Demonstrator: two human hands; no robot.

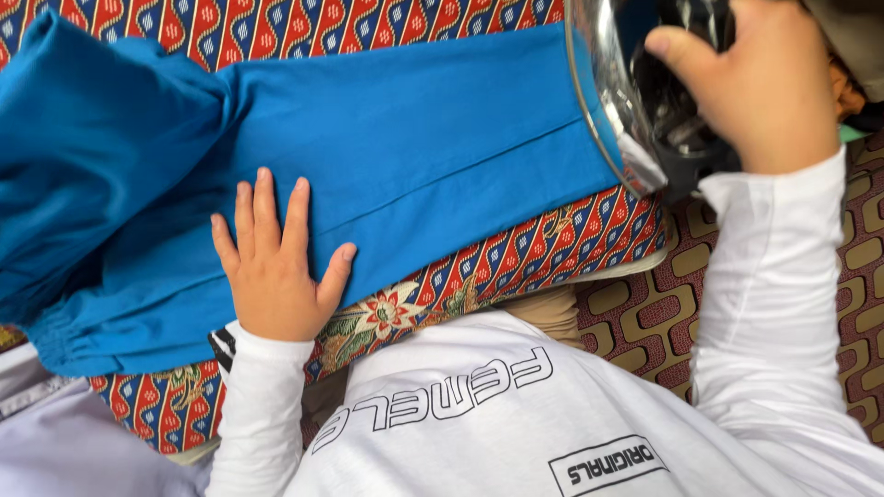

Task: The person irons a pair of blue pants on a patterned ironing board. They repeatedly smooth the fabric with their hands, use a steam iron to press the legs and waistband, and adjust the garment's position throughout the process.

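Note:
My left hand [274, 262] lies flat, fingers apart, on a bright blue garment [405, 138] spread over a red and blue patterned cloth [516, 258]. The hand presses the lower edge of the blue fabric and holds nothing. At the top right my right hand [760, 78] grips the dark handle of a clothes iron [626, 110]. The iron's shiny metal soleplate rests on the right end of the blue garment. Both of my arms are in white sleeves.
The blue garment bunches into folds at the left [83, 138]. A brown and cream patterned mat [645, 317] lies under the ironing pad at the right. Pale grey fabric [37, 442] sits at the bottom left. My white printed shirt fills the bottom.

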